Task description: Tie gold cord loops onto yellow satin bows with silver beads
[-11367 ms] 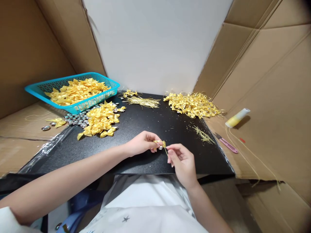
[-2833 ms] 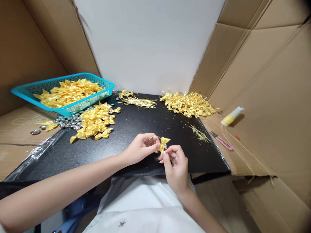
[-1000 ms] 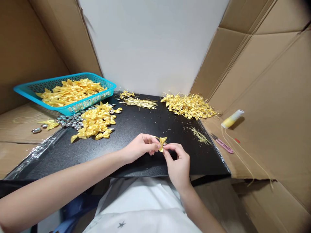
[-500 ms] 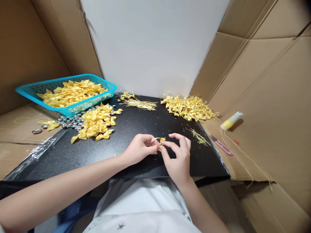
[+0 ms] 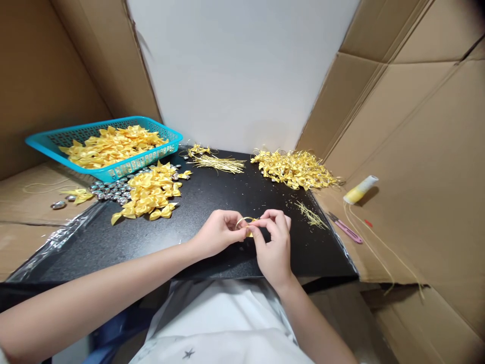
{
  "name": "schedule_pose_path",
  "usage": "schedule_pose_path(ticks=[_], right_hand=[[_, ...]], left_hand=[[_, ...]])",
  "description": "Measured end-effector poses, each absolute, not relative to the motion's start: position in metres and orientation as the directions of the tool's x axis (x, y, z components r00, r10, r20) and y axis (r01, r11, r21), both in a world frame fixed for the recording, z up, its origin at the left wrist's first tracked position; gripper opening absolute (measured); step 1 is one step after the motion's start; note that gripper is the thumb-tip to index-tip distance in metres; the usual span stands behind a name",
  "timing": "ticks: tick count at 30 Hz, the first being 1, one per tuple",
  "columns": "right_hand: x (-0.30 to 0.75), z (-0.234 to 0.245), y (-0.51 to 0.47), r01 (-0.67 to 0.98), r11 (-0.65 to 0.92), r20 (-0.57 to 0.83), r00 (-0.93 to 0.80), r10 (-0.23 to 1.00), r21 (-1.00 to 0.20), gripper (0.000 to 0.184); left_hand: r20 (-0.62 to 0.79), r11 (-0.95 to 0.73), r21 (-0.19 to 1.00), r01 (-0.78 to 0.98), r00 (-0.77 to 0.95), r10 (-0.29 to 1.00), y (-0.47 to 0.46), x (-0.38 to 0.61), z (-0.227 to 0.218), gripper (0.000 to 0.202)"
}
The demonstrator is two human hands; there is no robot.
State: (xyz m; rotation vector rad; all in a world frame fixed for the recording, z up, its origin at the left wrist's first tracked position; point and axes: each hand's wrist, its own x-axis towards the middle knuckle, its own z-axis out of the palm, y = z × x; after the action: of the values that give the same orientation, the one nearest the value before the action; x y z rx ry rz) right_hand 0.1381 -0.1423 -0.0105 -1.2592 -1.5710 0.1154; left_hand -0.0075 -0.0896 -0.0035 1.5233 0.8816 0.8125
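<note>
Between my two hands, just above the black tabletop [image 5: 212,202], is a small yellow ribbon bow [image 5: 249,233] with a looped gold cord [image 5: 246,219]. My left hand [image 5: 222,232] pinches the bow and cord from the left with thumb and fingers. From the right, my right hand [image 5: 275,242] closes thumb and index finger on the same bow. The fingers hide most of it, so its exact shape is hard to make out. The fingertips of both hands nearly touch each other.
At the left stand a blue basket [image 5: 178,137] of yellow bows, a pile of bows [image 5: 151,189] and silver beads [image 5: 109,192]. Cut gold cords [image 5: 220,163] and corded bows [image 5: 295,169] lie at the back. Right are short cord scraps [image 5: 311,215], a pink cutter [image 5: 346,228] and a thread spool [image 5: 360,190].
My right hand's fingers have drawn in and closed onto the bow, moving slightly left. My left hand keeps its pinch almost in place.
</note>
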Motion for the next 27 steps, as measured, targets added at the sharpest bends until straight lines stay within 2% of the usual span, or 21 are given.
schedule_pose_path(ticks=[4, 7, 10, 14, 21, 27], right_hand=[[0.141, -0.008, -0.142, 0.610, 0.462, 0.672, 0.161, 0.723, -0.643, 0.010], [0.145, -0.006, -0.140, 0.504, 0.506, 0.651, 0.159, 0.742, -0.700, 0.010], [0.146, -0.006, -0.138, 0.300, 0.464, 0.521, 0.149, 0.840, -0.833, 0.010], [0.143, -0.007, -0.137, 0.031, 0.277, 0.279, 0.159, 0.947, -0.960, 0.013], [0.145, -0.002, -0.138, -0.185, 0.185, 0.160, 0.144, 0.977, -0.965, 0.015], [0.159, 0.017, -0.134, -0.339, 0.247, 0.152, 0.281, 0.947, -0.908, 0.021]], left_hand=[[-0.101, 0.053, 0.992, 0.111, 0.501, 0.859, -0.084, -0.006, -0.003, 0.022], [-0.159, 0.111, 0.986, 0.125, 0.486, 0.860, -0.082, -0.006, 0.000, 0.022], [-0.179, 0.148, 0.984, 0.103, 0.493, 0.851, -0.082, -0.005, 0.003, 0.023], [-0.195, 0.165, 0.981, 0.105, 0.495, 0.847, -0.083, -0.005, 0.004, 0.022], [-0.199, 0.172, 0.980, 0.101, 0.508, 0.838, -0.082, -0.006, 0.005, 0.023], [-0.218, 0.187, 0.976, 0.112, 0.510, 0.832, -0.080, -0.006, 0.003, 0.023]])
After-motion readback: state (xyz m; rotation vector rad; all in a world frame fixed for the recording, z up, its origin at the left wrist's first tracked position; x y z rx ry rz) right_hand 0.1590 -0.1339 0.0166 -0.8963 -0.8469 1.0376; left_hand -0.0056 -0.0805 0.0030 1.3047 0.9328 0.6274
